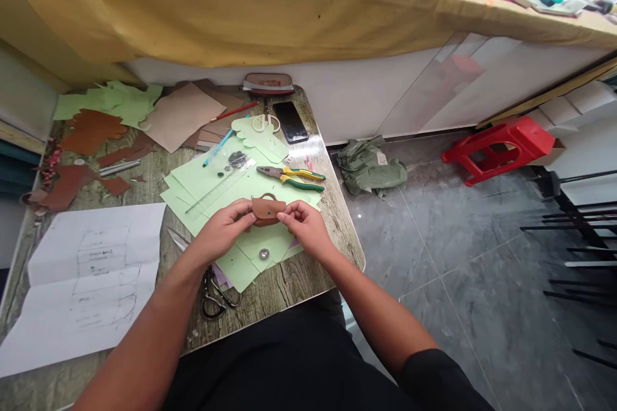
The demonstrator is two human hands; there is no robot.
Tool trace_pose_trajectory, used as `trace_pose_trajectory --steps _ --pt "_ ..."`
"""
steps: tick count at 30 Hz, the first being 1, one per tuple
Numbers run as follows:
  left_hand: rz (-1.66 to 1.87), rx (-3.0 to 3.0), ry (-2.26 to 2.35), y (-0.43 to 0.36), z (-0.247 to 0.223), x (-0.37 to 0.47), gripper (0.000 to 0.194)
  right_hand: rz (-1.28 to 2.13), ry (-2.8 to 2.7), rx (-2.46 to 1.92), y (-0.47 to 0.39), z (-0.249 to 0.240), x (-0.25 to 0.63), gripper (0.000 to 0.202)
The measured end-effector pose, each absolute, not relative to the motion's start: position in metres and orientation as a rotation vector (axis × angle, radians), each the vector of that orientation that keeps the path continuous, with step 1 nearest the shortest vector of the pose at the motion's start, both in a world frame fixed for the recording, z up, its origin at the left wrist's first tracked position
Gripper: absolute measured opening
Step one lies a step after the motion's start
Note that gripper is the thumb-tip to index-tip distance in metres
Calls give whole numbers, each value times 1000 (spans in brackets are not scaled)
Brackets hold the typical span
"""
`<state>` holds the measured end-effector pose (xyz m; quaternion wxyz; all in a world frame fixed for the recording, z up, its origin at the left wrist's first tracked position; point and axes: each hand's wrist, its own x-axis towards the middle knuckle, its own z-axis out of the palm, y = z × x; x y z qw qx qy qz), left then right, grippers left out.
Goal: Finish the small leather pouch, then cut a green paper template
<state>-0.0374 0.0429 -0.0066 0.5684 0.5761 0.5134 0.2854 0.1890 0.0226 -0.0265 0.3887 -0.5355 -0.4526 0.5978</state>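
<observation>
Pinching opposite ends, left hand (226,225) and right hand (304,225) hold a brown pouch (266,207) between them — long axis left to right, neither nearer — over green sheets (247,261) (pliers (285,176) lie on the far side).

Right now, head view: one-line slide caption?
Left hand and right hand hold a small brown flapped pouch over green sheets, pliers lying just beyond.
</observation>
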Motion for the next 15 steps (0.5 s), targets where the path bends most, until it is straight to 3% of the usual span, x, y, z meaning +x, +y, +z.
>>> trace_pose_trajectory --steps 15 --pt "623 1276 1114 40 0 -35 50 1528 -1146 -1371 22 -27 192 25"
